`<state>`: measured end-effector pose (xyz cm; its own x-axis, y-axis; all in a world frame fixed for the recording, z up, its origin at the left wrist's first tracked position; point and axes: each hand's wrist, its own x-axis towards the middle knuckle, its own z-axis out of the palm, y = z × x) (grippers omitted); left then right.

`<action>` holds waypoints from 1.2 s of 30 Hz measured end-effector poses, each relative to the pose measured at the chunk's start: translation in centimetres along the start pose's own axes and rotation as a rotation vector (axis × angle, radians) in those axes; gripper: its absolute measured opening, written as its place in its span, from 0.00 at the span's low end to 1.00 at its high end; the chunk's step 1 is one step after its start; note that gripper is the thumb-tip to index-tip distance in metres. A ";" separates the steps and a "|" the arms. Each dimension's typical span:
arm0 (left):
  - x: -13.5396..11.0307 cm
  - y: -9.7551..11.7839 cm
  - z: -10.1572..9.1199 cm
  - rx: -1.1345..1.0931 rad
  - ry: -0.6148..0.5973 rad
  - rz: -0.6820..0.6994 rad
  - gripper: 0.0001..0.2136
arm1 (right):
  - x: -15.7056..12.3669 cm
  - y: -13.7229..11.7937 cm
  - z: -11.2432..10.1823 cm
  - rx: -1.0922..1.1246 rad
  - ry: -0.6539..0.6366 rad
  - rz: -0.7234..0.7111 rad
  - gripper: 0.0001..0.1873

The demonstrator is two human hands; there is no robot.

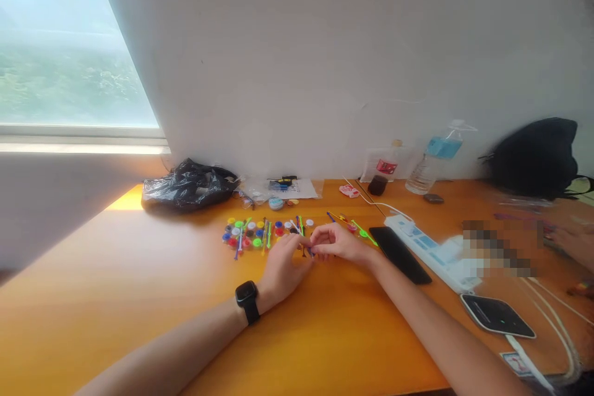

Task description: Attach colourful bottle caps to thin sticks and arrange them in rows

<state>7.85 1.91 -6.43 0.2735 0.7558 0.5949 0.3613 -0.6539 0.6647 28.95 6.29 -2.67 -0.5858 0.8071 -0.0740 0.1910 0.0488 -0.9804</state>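
Note:
Near the middle of the table, my left hand and my right hand meet at the fingertips, both with fingers closed in a pinch. Between them shows a small blue plastic piece, mostly covered by the fingers, so its full shape is hidden. Just left of and beyond my hands lie several small round coloured pieces in rows, with thin coloured plastic sticks among them. More sticks, one of them bright green, lie beyond my right hand. A black watch is on my left wrist.
A black plastic bag lies at the back left. Bottles stand along the wall. At right are a black phone, a white power strip, a charging device with cables, a black bag and another person's hand.

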 end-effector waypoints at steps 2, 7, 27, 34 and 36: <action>0.0 0.1 -0.1 0.010 -0.001 0.001 0.09 | 0.0 0.1 0.0 0.016 -0.001 -0.005 0.18; 0.1 0.0 0.1 0.019 -0.031 0.007 0.12 | 0.3 0.9 -0.5 -0.099 0.033 -0.052 0.11; -1.0 1.8 -0.6 0.091 -0.093 0.284 0.05 | 0.2 0.9 0.2 -0.385 0.010 -0.093 0.11; -3.4 3.4 1.1 0.153 -0.641 0.694 0.14 | 0.3 1.2 1.1 -0.496 0.105 -0.113 0.14; -3.1 3.2 0.9 0.166 -0.672 0.614 0.13 | 0.3 1.4 1.4 -0.510 0.137 -0.131 0.18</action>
<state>8.99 -2.50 -6.51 0.9004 0.1723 0.3995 0.0906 -0.9723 0.2152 27.93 5.80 -4.29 -0.5292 0.8425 0.1007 0.5008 0.4059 -0.7645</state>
